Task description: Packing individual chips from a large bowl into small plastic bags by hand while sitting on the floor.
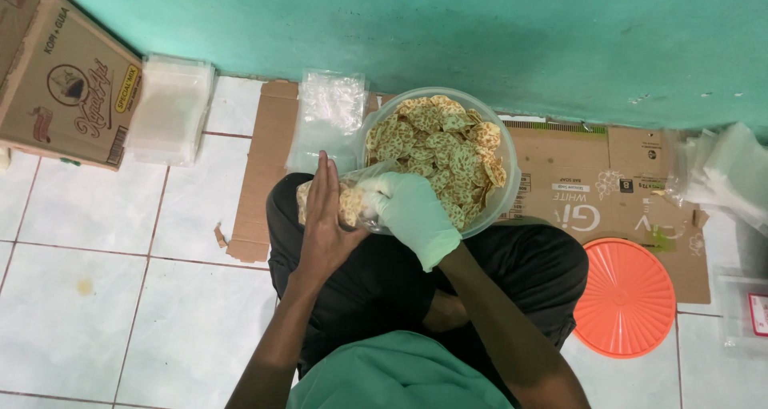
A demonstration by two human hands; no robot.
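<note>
A clear plastic bowl (500, 197) full of round speckled yellow crackers (438, 143) rests by my crossed legs. My bare left hand (326, 225) lies flat against a clear plastic bag (349, 203) partly filled with crackers, holding it on my lap. My right hand (412, 213), in a pale green glove, is at the bag's mouth next to the bowl's near rim, fingers curled inside the bag's opening.
Flattened cardboard (592, 193) lies under the bowl along a teal wall. A stack of empty clear bags (328, 117) sits behind the bowl, another pile (170, 109) beside a brown carton (60, 81). An orange round lid (626, 297) lies right; more plastic bags (724, 173) far right.
</note>
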